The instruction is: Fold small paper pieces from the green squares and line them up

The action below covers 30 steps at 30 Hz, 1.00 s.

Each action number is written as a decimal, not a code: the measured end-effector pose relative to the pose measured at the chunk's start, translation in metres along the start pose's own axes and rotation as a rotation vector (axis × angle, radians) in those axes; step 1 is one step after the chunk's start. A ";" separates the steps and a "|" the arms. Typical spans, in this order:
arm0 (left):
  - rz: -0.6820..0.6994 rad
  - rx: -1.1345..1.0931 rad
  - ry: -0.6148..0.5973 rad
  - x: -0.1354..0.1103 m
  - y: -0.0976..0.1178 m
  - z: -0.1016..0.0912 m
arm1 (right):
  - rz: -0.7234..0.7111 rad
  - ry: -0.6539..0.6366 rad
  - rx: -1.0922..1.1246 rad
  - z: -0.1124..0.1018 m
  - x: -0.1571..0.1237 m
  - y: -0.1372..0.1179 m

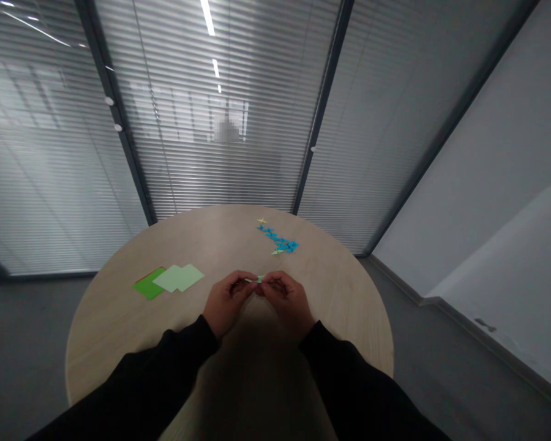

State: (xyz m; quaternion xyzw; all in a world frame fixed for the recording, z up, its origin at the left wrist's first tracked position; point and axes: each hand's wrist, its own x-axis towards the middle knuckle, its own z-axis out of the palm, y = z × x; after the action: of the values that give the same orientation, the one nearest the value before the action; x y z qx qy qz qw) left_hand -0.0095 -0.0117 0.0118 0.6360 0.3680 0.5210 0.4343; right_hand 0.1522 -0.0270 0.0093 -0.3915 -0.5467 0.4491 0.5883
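Between my two hands is a small piece of light green folded paper (259, 278), mostly covered by the fingers. My left hand (228, 301) pinches its left side, and my right hand (287, 300) pinches its right side. The fingertips almost meet over the table. Beyond the hands lies a cluster of small blue folded-paper pieces (282, 242). A pale green folded piece (277, 252) rests at its near edge, and a yellow folded piece (262, 220) sits at its far end.
Left of my hands, light green paper squares (188, 277) overlap a brighter green stack (149, 286) with an orange-red edge showing. All of it lies on a round wooden table (114, 331). Glass panels with blinds (229, 171) stand behind, and a white wall (500, 184) is at right.
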 end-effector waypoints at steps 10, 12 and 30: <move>0.112 0.084 -0.005 0.000 0.002 -0.003 | -0.069 -0.037 -0.156 -0.004 -0.002 -0.011; 0.124 0.114 -0.009 0.000 0.002 -0.003 | -0.108 -0.050 -0.212 -0.004 -0.002 -0.011; 0.173 0.257 0.022 -0.004 0.004 -0.002 | -0.375 -0.032 -0.368 -0.006 -0.001 -0.008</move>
State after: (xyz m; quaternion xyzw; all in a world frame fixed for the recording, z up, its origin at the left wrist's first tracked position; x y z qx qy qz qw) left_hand -0.0118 -0.0167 0.0145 0.7100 0.3803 0.5120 0.2987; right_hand 0.1594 -0.0300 0.0162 -0.3766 -0.6915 0.2316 0.5713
